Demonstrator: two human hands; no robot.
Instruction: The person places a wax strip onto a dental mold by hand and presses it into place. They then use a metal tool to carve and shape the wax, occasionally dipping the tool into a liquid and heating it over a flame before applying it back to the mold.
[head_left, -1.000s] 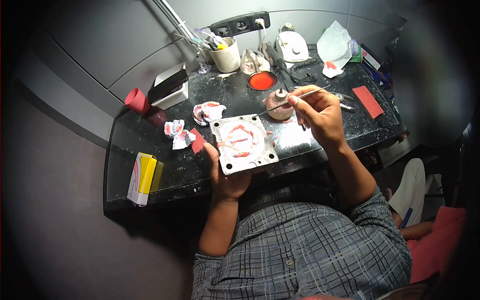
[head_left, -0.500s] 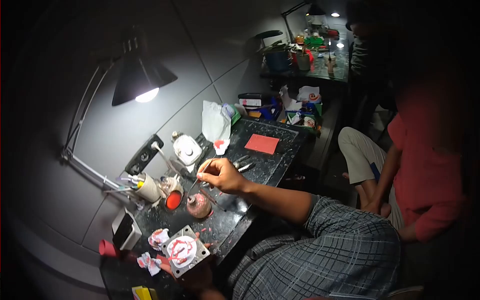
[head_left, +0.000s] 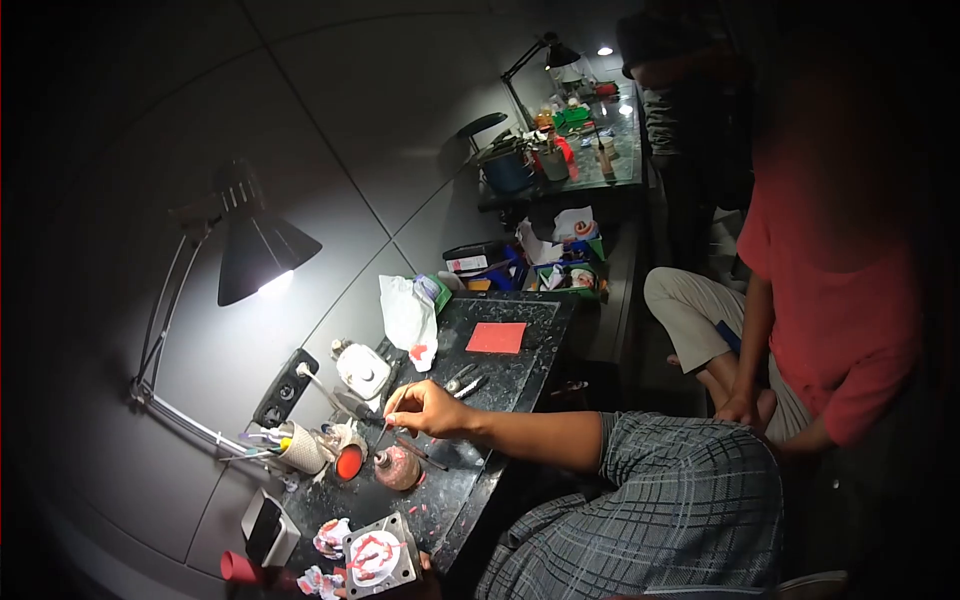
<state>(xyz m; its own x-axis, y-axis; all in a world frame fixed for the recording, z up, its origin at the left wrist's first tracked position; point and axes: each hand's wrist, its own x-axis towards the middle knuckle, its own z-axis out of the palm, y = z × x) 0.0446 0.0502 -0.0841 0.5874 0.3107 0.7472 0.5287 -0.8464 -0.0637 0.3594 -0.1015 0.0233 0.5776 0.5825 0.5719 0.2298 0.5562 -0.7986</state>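
At the far left, the red cup (head_left: 240, 568) stood down and to the left of the round bottle (head_left: 397, 468), and the desk lamp (head_left: 265, 250) leaned in above and left of that bottle, its bright side turned down toward the table (head_left: 525, 378), probably to light your working spot. The holder of brushes (head_left: 303, 452) was also left of the bottle, likely kept upright so its handles were easy to grab. Below the bottle, you had the metal plate (head_left: 409, 573) with its white round face and pink strips turned up, which seemed to keep that face in view and in the light. Your left hand (head_left: 428, 563) gripped the plate's edge with the few fingertips that showed; how far the rest were spread could not be told. The red dish (head_left: 349, 462) sat just left of the bottle. Your right hand (head_left: 432, 408) was above and right of it, thumb and forefinger closed in a pinch on a thin tool (head_left: 382, 436), which slanted down near the bottle's neck, perhaps held high for a light, steady grip; whether its tip touched could not be made out. Farther right and above the bottle lay the pink sheet (head_left: 496, 338), flat and untouched.
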